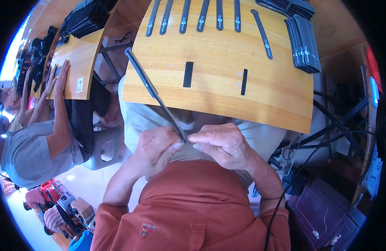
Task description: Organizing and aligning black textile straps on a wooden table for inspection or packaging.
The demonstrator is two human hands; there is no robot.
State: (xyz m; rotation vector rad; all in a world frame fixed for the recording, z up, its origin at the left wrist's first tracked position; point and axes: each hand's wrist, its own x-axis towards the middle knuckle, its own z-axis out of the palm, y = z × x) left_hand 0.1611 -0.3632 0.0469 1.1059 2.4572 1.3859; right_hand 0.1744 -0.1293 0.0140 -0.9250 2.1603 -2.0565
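Observation:
A long dark grey strap (139,72) slants from the table's left edge down to my hands, its far, rounded end resting on the wood. My left hand (158,146) is closed round its near end, thumb and fingers pinching it. The fingertips of my right hand (223,144) pinch at the same end, thumb under the index finger; exactly what part they grip is hard to see. Similar straps with rounded, printed ends lie in a row along the far side, among them a dark strap (202,17). Another single strap (262,35) lies slanted to their right.
Two short black strips, a wider strip (188,74) and a narrower strip (244,82), lie on the wooden table (218,98). A strap stack (304,46) sits at the far right. Left, a person (42,142) works at another table (82,58). A black cable (281,201) hangs by my right arm.

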